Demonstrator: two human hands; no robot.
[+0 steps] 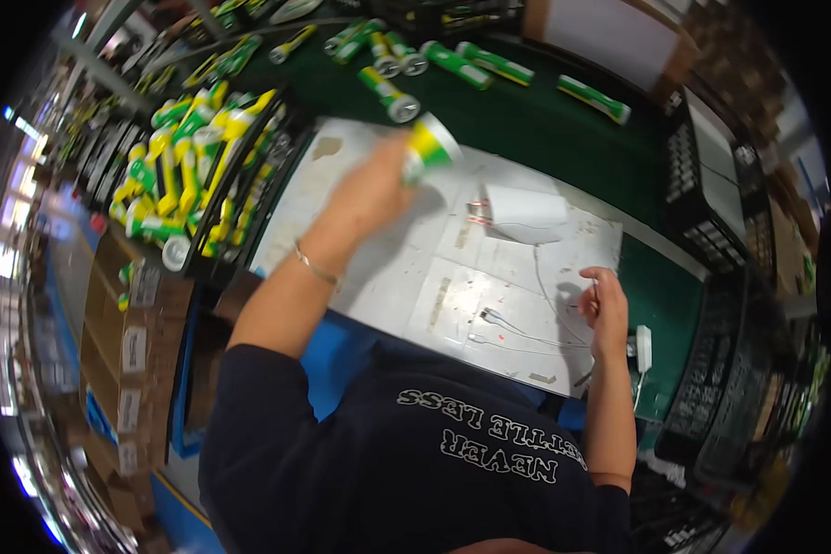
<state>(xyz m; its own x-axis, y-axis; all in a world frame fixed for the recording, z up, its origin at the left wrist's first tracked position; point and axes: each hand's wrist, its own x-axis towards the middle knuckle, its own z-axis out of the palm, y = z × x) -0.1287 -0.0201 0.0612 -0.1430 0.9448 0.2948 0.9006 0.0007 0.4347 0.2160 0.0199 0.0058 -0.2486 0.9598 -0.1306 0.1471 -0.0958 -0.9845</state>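
Observation:
My left hand (374, 189) is closed around a green and yellow flashlight (427, 148) with a white rim. It is raised over the far left part of the white work board (379, 277) and is blurred by motion. Over the right edge of the board, my right hand (605, 309) has its fingers loosely bent and apart, with nothing visible in them. Between the hands lies a white box-like holder (526, 212), with small silver and red pieces (478, 212) at its left end. Thin white cables (526, 342) with a plug end (491, 316) cross the board near my right hand.
Several green and yellow flashlights (457, 65) lie along the green bench (526, 111) beyond the board. A black crate (282, 115) heaped with flashlights (189, 166) stands at left. Dark crates (711, 175) line the right side. A white adapter (644, 348) sits beside my right forearm.

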